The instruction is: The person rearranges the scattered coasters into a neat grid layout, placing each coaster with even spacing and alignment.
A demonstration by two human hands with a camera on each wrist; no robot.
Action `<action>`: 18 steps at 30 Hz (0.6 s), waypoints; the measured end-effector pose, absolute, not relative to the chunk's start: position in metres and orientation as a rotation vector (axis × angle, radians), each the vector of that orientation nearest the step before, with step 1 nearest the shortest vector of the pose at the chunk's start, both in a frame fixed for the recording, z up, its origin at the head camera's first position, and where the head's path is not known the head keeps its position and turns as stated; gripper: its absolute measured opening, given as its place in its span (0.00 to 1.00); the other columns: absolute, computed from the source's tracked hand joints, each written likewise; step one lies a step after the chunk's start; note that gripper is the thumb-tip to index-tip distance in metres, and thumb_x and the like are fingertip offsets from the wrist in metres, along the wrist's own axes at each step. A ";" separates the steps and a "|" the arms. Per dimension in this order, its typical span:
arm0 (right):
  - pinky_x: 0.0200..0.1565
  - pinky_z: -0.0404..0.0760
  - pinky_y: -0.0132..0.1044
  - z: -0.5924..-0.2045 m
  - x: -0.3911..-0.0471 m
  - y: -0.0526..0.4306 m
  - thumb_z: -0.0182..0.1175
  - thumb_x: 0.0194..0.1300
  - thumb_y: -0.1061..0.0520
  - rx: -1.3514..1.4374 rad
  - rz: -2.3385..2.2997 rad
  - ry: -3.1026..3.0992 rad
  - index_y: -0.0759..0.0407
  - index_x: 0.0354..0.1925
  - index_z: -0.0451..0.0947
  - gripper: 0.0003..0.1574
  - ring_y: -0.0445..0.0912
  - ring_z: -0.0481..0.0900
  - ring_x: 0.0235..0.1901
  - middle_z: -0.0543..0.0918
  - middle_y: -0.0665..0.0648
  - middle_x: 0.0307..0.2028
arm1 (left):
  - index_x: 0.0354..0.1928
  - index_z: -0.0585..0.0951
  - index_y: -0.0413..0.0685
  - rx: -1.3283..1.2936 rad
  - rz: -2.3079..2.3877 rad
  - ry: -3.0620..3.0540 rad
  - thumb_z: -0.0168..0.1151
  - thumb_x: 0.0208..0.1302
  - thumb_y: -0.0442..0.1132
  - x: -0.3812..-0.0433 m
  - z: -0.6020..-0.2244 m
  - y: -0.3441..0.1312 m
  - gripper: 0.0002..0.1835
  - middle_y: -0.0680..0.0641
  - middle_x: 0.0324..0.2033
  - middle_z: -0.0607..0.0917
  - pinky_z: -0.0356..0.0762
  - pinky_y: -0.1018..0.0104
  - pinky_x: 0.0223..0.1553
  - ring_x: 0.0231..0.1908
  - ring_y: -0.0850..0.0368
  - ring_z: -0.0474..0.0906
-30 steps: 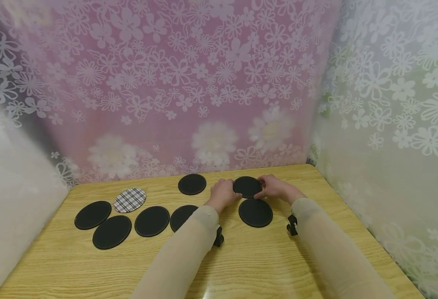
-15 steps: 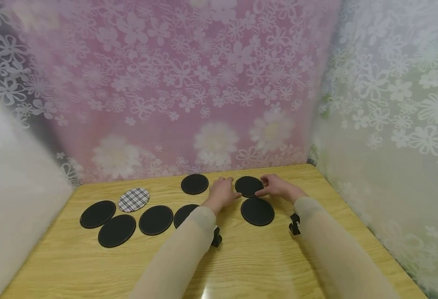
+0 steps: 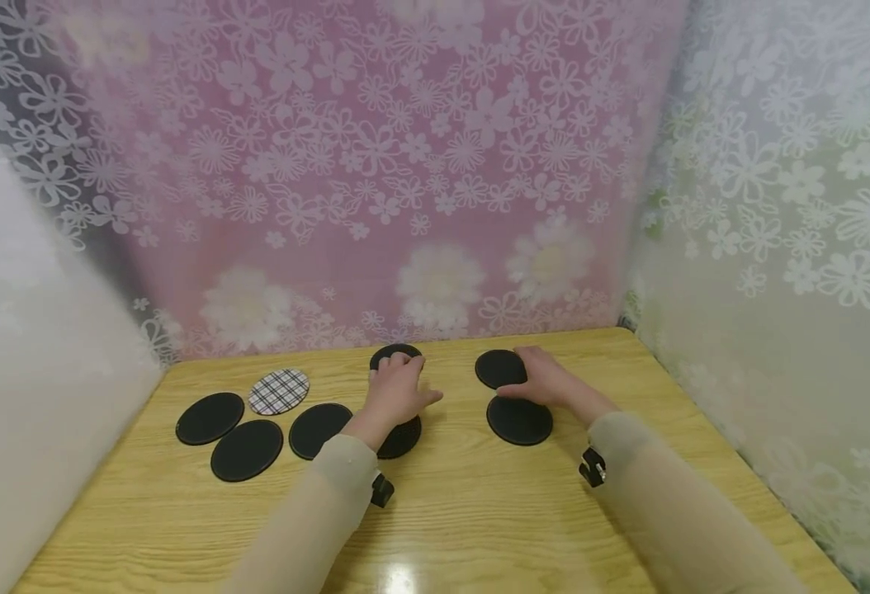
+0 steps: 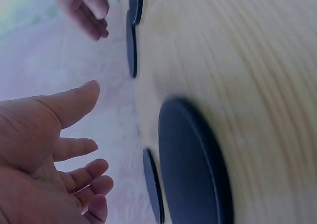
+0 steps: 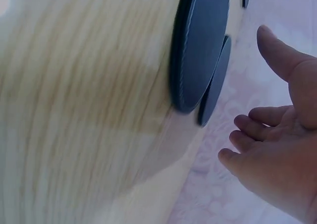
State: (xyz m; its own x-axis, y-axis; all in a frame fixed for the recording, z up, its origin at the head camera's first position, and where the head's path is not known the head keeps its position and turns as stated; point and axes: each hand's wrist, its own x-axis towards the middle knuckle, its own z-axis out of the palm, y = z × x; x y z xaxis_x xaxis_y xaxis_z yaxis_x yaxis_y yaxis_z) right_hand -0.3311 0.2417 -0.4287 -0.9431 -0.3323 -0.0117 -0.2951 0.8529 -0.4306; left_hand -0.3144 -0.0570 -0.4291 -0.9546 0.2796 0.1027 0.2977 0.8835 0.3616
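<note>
My left hand (image 3: 396,391) hovers between two round black coasters: a far one (image 3: 387,351) near the back edge and a nearer one (image 3: 403,440), each partly hidden by it. In the left wrist view its thumb and fingers are spread and loosely bent, with nothing between them, apart from the stitched-edge coaster (image 4: 188,159). My right hand (image 3: 541,379) is held over the right side of two more black coasters, a back one (image 3: 498,368) and a front one (image 3: 520,421). Its fingers hold nothing in the right wrist view, where the stitched coaster (image 5: 203,45) lies flat on the table.
On the left of the wooden table (image 3: 435,520) lie three more black coasters (image 3: 210,418) and one white coaster with a black plaid pattern (image 3: 279,391). A pink floral curtain (image 3: 375,181) hangs behind the table, and a pale floral curtain (image 3: 784,272) borders the right side.
My left hand has moved left, away from the right-hand pair of coasters, to over the middle ones. My right hand has come slightly nearer over the pair. The head view has shifted a little.
</note>
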 end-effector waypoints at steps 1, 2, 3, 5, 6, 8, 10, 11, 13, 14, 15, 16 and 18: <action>0.75 0.62 0.70 -0.429 -0.330 0.238 0.72 0.76 0.44 -0.507 -0.661 2.939 0.80 0.82 0.55 0.60 0.76 0.58 0.79 0.61 0.82 0.79 | 0.81 0.73 0.48 -0.454 -0.592 -3.002 0.74 0.74 0.59 -0.313 -0.429 -0.064 0.42 0.36 0.75 0.72 0.62 0.27 0.72 0.74 0.32 0.65; 0.76 0.62 0.70 -0.429 -0.329 0.235 0.73 0.76 0.43 -0.513 -0.661 2.936 0.79 0.82 0.54 0.61 0.75 0.58 0.79 0.60 0.82 0.79 | 0.82 0.72 0.48 -0.450 -0.608 -3.003 0.75 0.74 0.58 -0.311 -0.429 -0.070 0.43 0.36 0.76 0.71 0.60 0.26 0.72 0.75 0.32 0.64; 0.76 0.62 0.69 -0.429 -0.327 0.231 0.73 0.76 0.43 -0.520 -0.661 2.935 0.78 0.83 0.53 0.61 0.75 0.58 0.80 0.60 0.81 0.80 | 0.83 0.71 0.48 -0.452 -0.622 -3.007 0.75 0.73 0.58 -0.309 -0.428 -0.076 0.44 0.35 0.76 0.70 0.59 0.25 0.72 0.75 0.31 0.64; 0.76 0.61 0.69 -0.430 -0.324 0.224 0.73 0.76 0.42 -0.528 -0.660 2.932 0.76 0.84 0.52 0.63 0.74 0.56 0.81 0.58 0.80 0.81 | 0.85 0.67 0.48 -0.466 -0.643 -3.013 0.76 0.72 0.58 -0.305 -0.427 -0.087 0.48 0.35 0.77 0.69 0.58 0.24 0.72 0.76 0.30 0.63; 0.77 0.60 0.69 -0.430 -0.322 0.220 0.73 0.75 0.42 -0.527 -0.664 2.925 0.75 0.85 0.51 0.63 0.73 0.55 0.81 0.56 0.79 0.82 | 0.86 0.65 0.49 -0.473 -0.650 -3.017 0.77 0.71 0.58 -0.303 -0.427 -0.092 0.49 0.35 0.78 0.69 0.58 0.23 0.72 0.76 0.31 0.63; 0.77 0.60 0.69 -0.429 -0.316 0.211 0.74 0.75 0.42 -0.534 -0.667 2.911 0.72 0.86 0.50 0.65 0.72 0.54 0.82 0.55 0.77 0.83 | 0.88 0.62 0.51 -0.489 -0.655 -3.026 0.79 0.70 0.58 -0.300 -0.428 -0.101 0.53 0.35 0.78 0.68 0.58 0.23 0.72 0.77 0.31 0.62; 0.78 0.59 0.68 -0.428 -0.310 0.201 0.74 0.75 0.41 -0.542 -0.669 2.894 0.70 0.87 0.49 0.65 0.71 0.53 0.83 0.54 0.76 0.84 | 0.88 0.62 0.51 -0.501 -0.650 -3.030 0.80 0.68 0.58 -0.296 -0.429 -0.110 0.54 0.35 0.78 0.69 0.58 0.22 0.72 0.77 0.31 0.62; 0.78 0.59 0.68 -0.428 -0.307 0.196 0.75 0.75 0.41 -0.551 -0.671 2.884 0.70 0.87 0.48 0.66 0.71 0.52 0.83 0.53 0.76 0.84 | 0.88 0.62 0.51 -0.501 -0.646 -3.033 0.80 0.67 0.58 -0.294 -0.429 -0.113 0.55 0.35 0.78 0.69 0.58 0.22 0.72 0.78 0.31 0.62; 0.79 0.59 0.67 -0.427 -0.301 0.186 0.75 0.74 0.41 -0.558 -0.683 2.862 0.68 0.88 0.48 0.66 0.69 0.51 0.84 0.53 0.74 0.85 | 0.87 0.63 0.50 -0.501 -0.642 -3.034 0.81 0.67 0.58 -0.288 -0.430 -0.120 0.55 0.35 0.78 0.69 0.58 0.22 0.72 0.78 0.30 0.62; 0.79 0.58 0.67 -0.426 -0.299 0.181 0.76 0.74 0.41 -0.568 -0.695 2.853 0.67 0.88 0.48 0.67 0.69 0.51 0.84 0.53 0.74 0.85 | 0.87 0.64 0.49 -0.500 -0.639 -3.032 0.81 0.66 0.59 -0.285 -0.431 -0.123 0.54 0.35 0.78 0.69 0.58 0.22 0.72 0.78 0.30 0.62; 0.79 0.58 0.66 -0.427 -0.297 0.176 0.76 0.74 0.41 -0.579 -0.708 2.842 0.67 0.88 0.48 0.67 0.69 0.51 0.84 0.53 0.74 0.85 | 0.86 0.65 0.49 -0.498 -0.628 -3.033 0.81 0.66 0.59 -0.283 -0.432 -0.126 0.54 0.35 0.78 0.70 0.58 0.22 0.73 0.78 0.30 0.62; 0.79 0.58 0.66 -0.427 -0.295 0.171 0.76 0.73 0.41 -0.585 -0.728 2.830 0.66 0.88 0.48 0.67 0.68 0.50 0.85 0.53 0.73 0.85 | 0.86 0.65 0.48 -0.496 -0.619 -3.031 0.81 0.66 0.59 -0.281 -0.433 -0.128 0.54 0.35 0.78 0.70 0.58 0.22 0.72 0.78 0.30 0.62; 0.79 0.58 0.66 -0.428 -0.292 0.162 0.76 0.73 0.41 -0.609 -0.765 2.808 0.64 0.89 0.49 0.67 0.67 0.50 0.85 0.53 0.71 0.86 | 0.85 0.67 0.47 -0.488 -0.605 -3.033 0.81 0.66 0.60 -0.277 -0.434 -0.133 0.53 0.35 0.78 0.70 0.58 0.22 0.73 0.78 0.30 0.62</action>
State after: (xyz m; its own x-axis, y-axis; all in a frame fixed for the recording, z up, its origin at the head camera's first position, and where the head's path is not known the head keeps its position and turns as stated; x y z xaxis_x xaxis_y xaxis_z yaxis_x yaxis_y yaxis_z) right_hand -0.2919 0.1623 -0.4281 -0.9026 -0.4272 -0.0532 -0.3412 0.7853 -0.5166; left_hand -0.2769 -0.1327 -0.4342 -0.9514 0.2998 0.0702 0.3038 0.8767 0.3730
